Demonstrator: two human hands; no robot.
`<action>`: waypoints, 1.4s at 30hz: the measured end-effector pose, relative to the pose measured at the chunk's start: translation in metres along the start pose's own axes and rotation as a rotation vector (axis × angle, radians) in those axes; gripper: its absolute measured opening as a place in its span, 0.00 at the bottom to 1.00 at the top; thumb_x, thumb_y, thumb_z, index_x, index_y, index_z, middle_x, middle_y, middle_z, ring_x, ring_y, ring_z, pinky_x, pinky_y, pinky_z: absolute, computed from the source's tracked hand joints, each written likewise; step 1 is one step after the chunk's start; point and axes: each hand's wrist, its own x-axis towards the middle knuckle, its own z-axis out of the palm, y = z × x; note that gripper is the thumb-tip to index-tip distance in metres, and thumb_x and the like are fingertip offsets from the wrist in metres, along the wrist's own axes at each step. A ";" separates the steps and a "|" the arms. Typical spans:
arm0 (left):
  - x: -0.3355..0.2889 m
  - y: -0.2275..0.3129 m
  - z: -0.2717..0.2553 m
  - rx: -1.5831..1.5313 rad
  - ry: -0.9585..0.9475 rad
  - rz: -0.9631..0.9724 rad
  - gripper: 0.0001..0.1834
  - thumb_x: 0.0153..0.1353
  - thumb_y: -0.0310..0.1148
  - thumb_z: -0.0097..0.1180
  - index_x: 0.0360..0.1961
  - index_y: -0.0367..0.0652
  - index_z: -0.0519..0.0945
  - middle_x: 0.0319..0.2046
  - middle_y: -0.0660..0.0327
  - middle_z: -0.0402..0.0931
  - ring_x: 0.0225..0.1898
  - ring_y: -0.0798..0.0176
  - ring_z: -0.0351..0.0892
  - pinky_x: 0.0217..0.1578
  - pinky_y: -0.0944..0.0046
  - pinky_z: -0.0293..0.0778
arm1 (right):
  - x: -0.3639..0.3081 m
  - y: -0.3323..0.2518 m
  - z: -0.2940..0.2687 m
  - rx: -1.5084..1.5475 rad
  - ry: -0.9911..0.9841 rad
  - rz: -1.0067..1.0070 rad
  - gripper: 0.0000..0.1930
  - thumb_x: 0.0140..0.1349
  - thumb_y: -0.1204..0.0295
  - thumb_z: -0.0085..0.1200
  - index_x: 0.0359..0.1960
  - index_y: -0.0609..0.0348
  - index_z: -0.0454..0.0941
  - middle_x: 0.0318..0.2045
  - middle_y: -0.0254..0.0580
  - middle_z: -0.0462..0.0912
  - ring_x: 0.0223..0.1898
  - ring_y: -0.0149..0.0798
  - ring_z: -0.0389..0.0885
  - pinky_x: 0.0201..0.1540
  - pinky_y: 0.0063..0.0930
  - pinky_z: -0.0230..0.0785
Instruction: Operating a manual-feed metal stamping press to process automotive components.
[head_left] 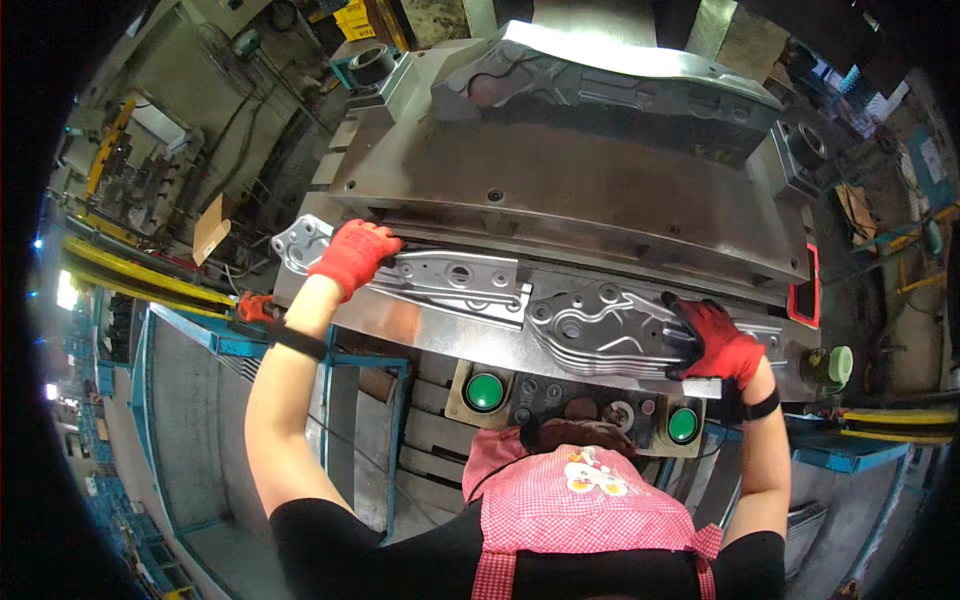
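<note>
Wearing a red glove, my left hand [352, 258] is closed over the left part of a long stamped metal panel [460, 275]. The panel is grey, with round holes and raised ribs, and lies along the front ledge [440, 335] of a large die block. Another edge shows beneath it, so there may be more than one. To the right, a stack of similar stamped metal panels [600, 325] rests on the same ledge, several layers showing at its front. My right hand [718, 345], in a red glove with dark fingers, grips the stack's right part. Its thumb is hardly visible.
Behind the ledge rises the steel die block [560, 165], with a shaped form [600, 95] on top. Nearer me sits a control panel with green buttons [484, 392]. Blue-framed carts [180, 335] and yellow bars [150, 275] flank me. A green-topped container [840, 366] stands at right.
</note>
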 end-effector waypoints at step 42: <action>-0.078 0.255 0.225 -1.333 0.116 -1.098 0.59 0.42 0.52 0.66 0.66 0.37 0.45 0.64 0.40 0.48 0.66 0.45 0.48 0.63 0.55 0.50 | -0.017 0.012 -0.040 -0.042 1.234 0.349 0.45 0.46 0.68 0.65 0.64 0.65 0.51 0.65 0.53 0.51 0.68 0.47 0.46 0.68 0.38 0.37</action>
